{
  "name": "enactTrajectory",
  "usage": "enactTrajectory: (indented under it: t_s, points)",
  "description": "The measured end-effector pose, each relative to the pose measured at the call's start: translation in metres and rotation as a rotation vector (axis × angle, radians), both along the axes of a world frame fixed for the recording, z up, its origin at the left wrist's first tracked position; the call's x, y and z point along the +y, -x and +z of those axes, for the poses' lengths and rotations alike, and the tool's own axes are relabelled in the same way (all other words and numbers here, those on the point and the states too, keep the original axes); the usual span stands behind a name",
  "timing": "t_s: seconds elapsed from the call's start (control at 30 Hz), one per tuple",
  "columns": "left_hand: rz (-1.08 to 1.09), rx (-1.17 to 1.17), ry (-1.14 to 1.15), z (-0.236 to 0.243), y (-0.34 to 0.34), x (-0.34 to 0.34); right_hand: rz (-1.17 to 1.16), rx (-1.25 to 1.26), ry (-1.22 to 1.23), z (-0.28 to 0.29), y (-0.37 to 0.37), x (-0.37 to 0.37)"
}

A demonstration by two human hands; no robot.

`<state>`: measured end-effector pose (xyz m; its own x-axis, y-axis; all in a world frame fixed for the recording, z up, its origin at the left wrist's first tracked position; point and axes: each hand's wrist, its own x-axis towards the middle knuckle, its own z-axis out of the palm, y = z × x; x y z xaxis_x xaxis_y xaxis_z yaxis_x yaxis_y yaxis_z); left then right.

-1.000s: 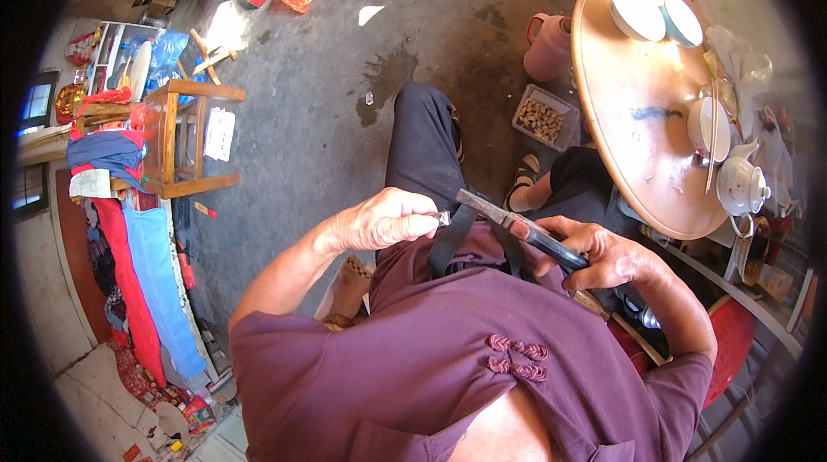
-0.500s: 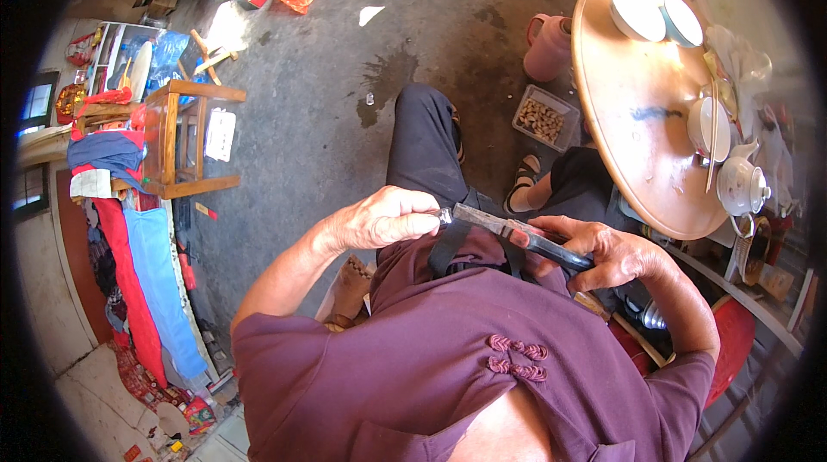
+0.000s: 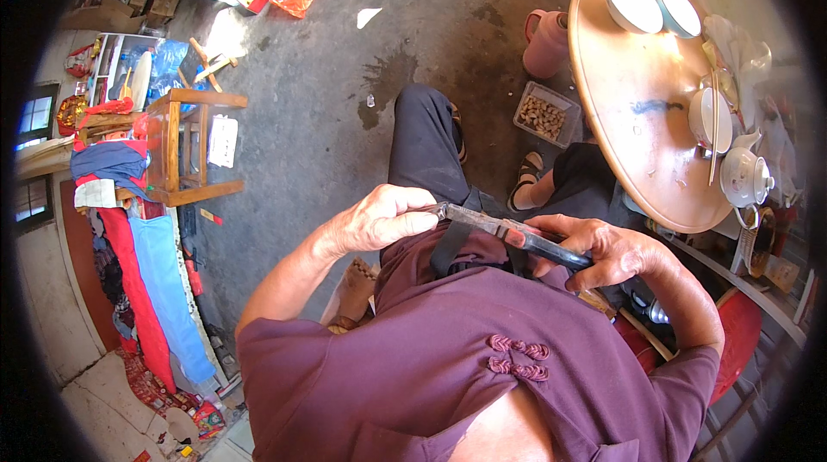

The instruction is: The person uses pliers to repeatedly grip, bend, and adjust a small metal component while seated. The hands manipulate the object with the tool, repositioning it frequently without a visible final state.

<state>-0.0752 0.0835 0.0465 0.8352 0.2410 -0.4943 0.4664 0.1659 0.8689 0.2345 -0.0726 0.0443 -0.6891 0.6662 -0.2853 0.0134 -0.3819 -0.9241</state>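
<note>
Both hands [image 3: 385, 219] [image 3: 607, 252] curled, forearms [image 3: 291, 277] angled inward

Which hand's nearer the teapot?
Right. The right hand, holding the tool, is left of the teapot and lower in the picture. The left hand is well farther left, by the tool's tip.

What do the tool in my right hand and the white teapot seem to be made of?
Tool: seemingly steel, from its dull grey, stained shaft; the smooth black handle could be plastic or rubber.
Teapot: probably glazed ceramic, judging by its smooth, shiny white surface, though enamelled metal is possible.
</note>
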Motion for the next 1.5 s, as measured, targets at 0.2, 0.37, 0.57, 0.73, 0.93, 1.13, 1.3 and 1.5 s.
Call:
enactTrajectory:
  t_s: [0.2,0.37,0.57,0.73,0.93,1.13,1.3,1.5]
  points:
    - [0.121,-0.022,-0.082,-0.006,-0.003,-0.009,-0.009,-0.113,-0.059,0.001,-0.003,-0.001]
    - [0.136,0.092,-0.120,-0.002,-0.006,-0.008,-0.009,-0.195,-0.043,0.010,-0.001,0.000]
    - [0.132,0.092,-0.171,-0.010,-0.004,-0.010,0.019,-0.286,-0.111,0.014,0.001,0.001]
    - [0.172,0.080,-0.259,-0.016,-0.003,-0.014,0.055,-0.429,-0.241,0.022,0.005,0.005]
    - [0.185,0.099,-0.361,-0.025,-0.005,-0.019,0.057,-0.605,-0.389,0.025,0.015,0.007]
    - [0.220,0.084,-0.421,-0.037,-0.006,-0.029,0.048,-0.739,-0.429,0.025,0.025,0.000]
    - [0.274,0.102,-0.413,-0.040,-0.008,-0.035,0.052,-0.846,-0.421,0.029,0.035,-0.004]
    - [0.268,0.119,-0.498,-0.053,-0.007,-0.039,0.051,-0.968,-0.445,0.033,0.040,-0.008]
